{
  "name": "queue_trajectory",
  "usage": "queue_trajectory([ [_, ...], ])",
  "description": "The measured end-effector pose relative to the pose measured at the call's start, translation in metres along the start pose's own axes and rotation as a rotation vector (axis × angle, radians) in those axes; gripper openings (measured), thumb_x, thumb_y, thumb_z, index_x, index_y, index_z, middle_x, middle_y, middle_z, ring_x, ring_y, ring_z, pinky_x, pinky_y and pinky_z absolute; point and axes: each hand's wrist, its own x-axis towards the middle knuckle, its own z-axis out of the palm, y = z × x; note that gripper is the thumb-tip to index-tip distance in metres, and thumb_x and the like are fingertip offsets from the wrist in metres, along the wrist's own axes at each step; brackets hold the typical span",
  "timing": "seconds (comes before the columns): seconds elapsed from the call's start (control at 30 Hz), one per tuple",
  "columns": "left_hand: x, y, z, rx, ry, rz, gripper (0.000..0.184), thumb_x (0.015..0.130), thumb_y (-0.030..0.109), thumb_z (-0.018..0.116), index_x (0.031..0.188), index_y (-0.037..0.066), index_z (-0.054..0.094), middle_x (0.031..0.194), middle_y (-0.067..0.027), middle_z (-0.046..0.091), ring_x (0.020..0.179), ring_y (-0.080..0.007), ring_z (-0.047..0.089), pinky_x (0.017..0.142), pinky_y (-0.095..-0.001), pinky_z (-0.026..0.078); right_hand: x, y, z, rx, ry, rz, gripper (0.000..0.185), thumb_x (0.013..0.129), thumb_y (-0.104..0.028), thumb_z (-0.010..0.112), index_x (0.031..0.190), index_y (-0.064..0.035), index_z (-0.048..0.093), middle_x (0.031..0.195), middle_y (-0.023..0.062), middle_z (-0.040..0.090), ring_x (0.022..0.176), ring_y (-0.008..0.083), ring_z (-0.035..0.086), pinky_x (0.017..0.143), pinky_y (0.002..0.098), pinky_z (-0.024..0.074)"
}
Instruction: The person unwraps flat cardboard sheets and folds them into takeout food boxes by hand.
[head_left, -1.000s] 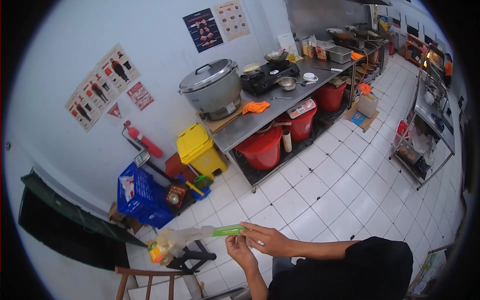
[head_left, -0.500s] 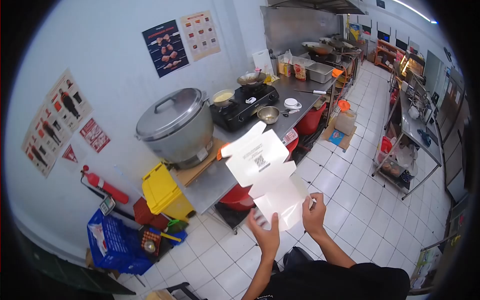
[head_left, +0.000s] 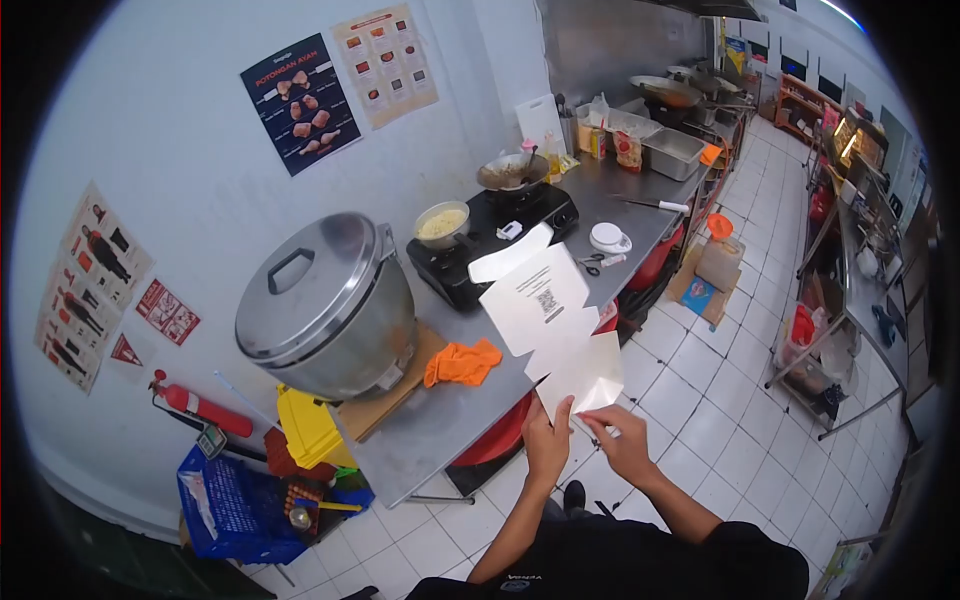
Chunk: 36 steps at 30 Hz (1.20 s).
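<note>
An unfolded white cardboard box point(head_left: 545, 298) with a printed code on its lid is held up in front of the steel table. My left hand point(head_left: 547, 440) grips its lower left edge, thumb on the inner face. At the lower right corner, my right hand point(head_left: 618, 440) pinches the card between thumb and fingers. The upper flaps hang over the near side of a black stove point(head_left: 490, 240), which bears a pan of pale yellow food point(head_left: 441, 222) and a wok point(head_left: 514, 172).
A large rice cooker point(head_left: 325, 305) and an orange cloth point(head_left: 462, 363) are on the steel table point(head_left: 430, 440). Below stand a yellow bin point(head_left: 305, 430) and a blue crate point(head_left: 235, 510). A jerrycan point(head_left: 720, 262) sits on the tiled floor; another table point(head_left: 870, 310) is at right.
The card was seen edge-on, green side showing, and is now spread open with its white inside facing me. The view has swung toward the table, and both hands have come closer together since half a second ago.
</note>
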Motion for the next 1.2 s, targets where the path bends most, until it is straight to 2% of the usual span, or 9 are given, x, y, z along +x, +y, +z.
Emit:
queue_trajectory([
  [0.03, 0.015, -0.001, 0.006, -0.016, 0.072, 0.100, 0.025, 0.097, 0.015, 0.067, 0.107, -0.007, 0.070, 0.093, -0.0140, 0.069, 0.077, -0.0212, 0.068, 0.061, -0.0310, 0.055, 0.016, 0.012, 0.001, 0.166, 0.056, 0.182, 0.018, 0.091, -0.008, 0.074, 0.106, 0.0008, 0.070, 0.092, 0.0100, 0.074, 0.079, 0.0156, 0.070, 0.069, 0.0286, 0.0552],
  [0.13, 0.051, -0.001, 0.011, 0.188, -0.072, 0.057, 0.019, 0.092, 0.009, 0.072, 0.104, -0.006, 0.073, 0.093, -0.0117, 0.070, 0.080, -0.0209, 0.069, 0.071, -0.0313, 0.057, 0.064, 0.031, 0.003, 0.420, 0.146, 0.439, 0.016, 0.093, -0.006, 0.071, 0.104, 0.0054, 0.069, 0.093, 0.0101, 0.073, 0.082, 0.0137, 0.069, 0.072, 0.0271, 0.0559],
  [0.17, 0.061, -0.004, 0.020, 0.044, -0.007, 0.089, 0.018, 0.089, 0.006, 0.074, 0.105, -0.003, 0.075, 0.092, -0.0115, 0.071, 0.080, -0.0206, 0.069, 0.077, -0.0304, 0.056, 0.075, 0.044, 0.006, 0.502, 0.150, 0.455, 0.014, 0.093, -0.004, 0.069, 0.101, 0.0078, 0.068, 0.093, 0.0122, 0.072, 0.084, 0.0154, 0.069, 0.073, 0.0267, 0.0566],
  [0.33, 0.118, -0.037, 0.040, -0.041, 0.022, 0.095, 0.017, 0.091, 0.004, 0.071, 0.107, -0.001, 0.074, 0.097, -0.0132, 0.073, 0.082, -0.0236, 0.071, 0.076, -0.0320, 0.056, 0.127, 0.081, 0.023, 0.519, 0.157, 0.575, 0.016, 0.094, -0.004, 0.069, 0.104, 0.0085, 0.068, 0.096, 0.0134, 0.072, 0.087, 0.0162, 0.070, 0.079, 0.0287, 0.0587],
  [0.47, 0.188, -0.037, 0.047, -0.063, 0.069, 0.083, 0.014, 0.093, 0.006, 0.069, 0.104, -0.002, 0.073, 0.097, -0.0123, 0.072, 0.083, -0.0204, 0.069, 0.074, -0.0307, 0.055, 0.197, 0.091, 0.029, 0.541, 0.070, 0.478, 0.019, 0.095, -0.006, 0.067, 0.107, 0.0093, 0.068, 0.097, 0.0128, 0.072, 0.087, 0.0168, 0.070, 0.082, 0.0290, 0.0592],
  [0.67, 0.258, -0.016, 0.038, -0.160, 0.135, -0.033, 0.015, 0.095, 0.009, 0.069, 0.103, -0.004, 0.069, 0.093, -0.0070, 0.071, 0.085, -0.0125, 0.064, 0.076, -0.0276, 0.051, 0.288, 0.094, 0.032, 0.457, -0.145, 0.415, 0.019, 0.097, -0.011, 0.067, 0.104, 0.0063, 0.069, 0.095, 0.0087, 0.072, 0.086, 0.0139, 0.068, 0.076, 0.0287, 0.0563],
  [0.93, 0.277, -0.019, 0.053, -0.253, 0.478, -0.067, 0.017, 0.095, 0.010, 0.072, 0.103, -0.005, 0.072, 0.092, -0.0061, 0.065, 0.084, -0.0090, 0.060, 0.072, -0.0221, 0.051, 0.342, 0.120, 0.050, 0.719, -0.459, 0.489, 0.016, 0.095, -0.009, 0.069, 0.104, 0.0041, 0.070, 0.093, 0.0070, 0.070, 0.081, 0.0135, 0.065, 0.077, 0.0278, 0.0538],
  [1.13, 0.280, -0.004, 0.088, -0.186, 0.647, -0.067, 0.014, 0.095, 0.008, 0.071, 0.099, -0.005, 0.072, 0.089, -0.0015, 0.061, 0.082, -0.0075, 0.055, 0.073, -0.0209, 0.045, 0.359, 0.129, 0.037, 0.649, -0.502, 0.293, 0.018, 0.094, -0.002, 0.068, 0.111, 0.0033, 0.072, 0.096, 0.0076, 0.069, 0.082, 0.0127, 0.065, 0.075, 0.0265, 0.0561],
  [1.2, 0.276, -0.010, 0.101, -0.095, 0.689, -0.025, 0.015, 0.096, 0.006, 0.070, 0.106, -0.005, 0.072, 0.090, -0.0034, 0.062, 0.082, -0.0083, 0.058, 0.072, -0.0214, 0.049, 0.361, 0.128, 0.029, 0.615, -0.548, 0.222, 0.021, 0.095, -0.001, 0.066, 0.115, 0.0026, 0.071, 0.100, 0.0088, 0.068, 0.086, 0.0140, 0.066, 0.078, 0.0268, 0.0573],
])
